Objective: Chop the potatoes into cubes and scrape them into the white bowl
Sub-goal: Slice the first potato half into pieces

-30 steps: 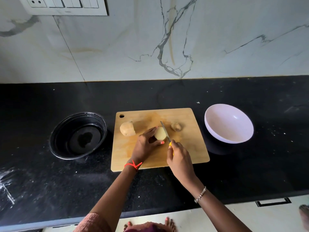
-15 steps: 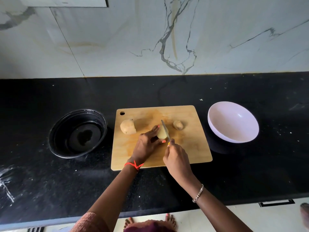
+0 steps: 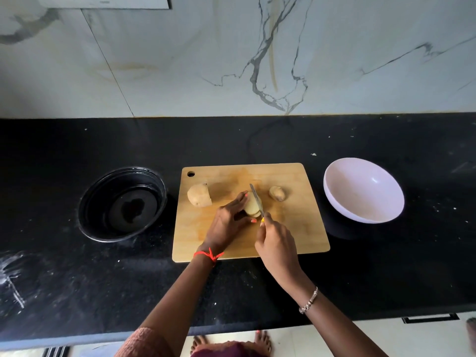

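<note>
Chopping at a black desk [image 3: 257,140], marble wall behind. Pinning a partly sliced potato [image 3: 251,208] to the middle of the wooden cutting board [image 3: 296,228] with the left grip [image 3: 228,222]: fingers curled over its top, thumb at the near side. Clutching a knife [image 3: 256,199] in the right grip [image 3: 277,243], closed tight round a yellow handle that is mostly hidden. Blade edge-down against the right face of that potato, tip pointing away from the body. A few thin slices leaning at the cut end, right under the blade.

Also on the board: a bigger potato chunk [image 3: 198,195] near the far-left corner, cut face turned right; a small potato end [image 3: 277,193] just right of the blade, not touching it.

White bowl [image 3: 360,191] on the desk just right of the board. Black bowl [image 3: 123,210] on the desk left of the board. Red thread [image 3: 208,255] round the left wrist, metal bracelet [image 3: 308,302] round the right.
</note>
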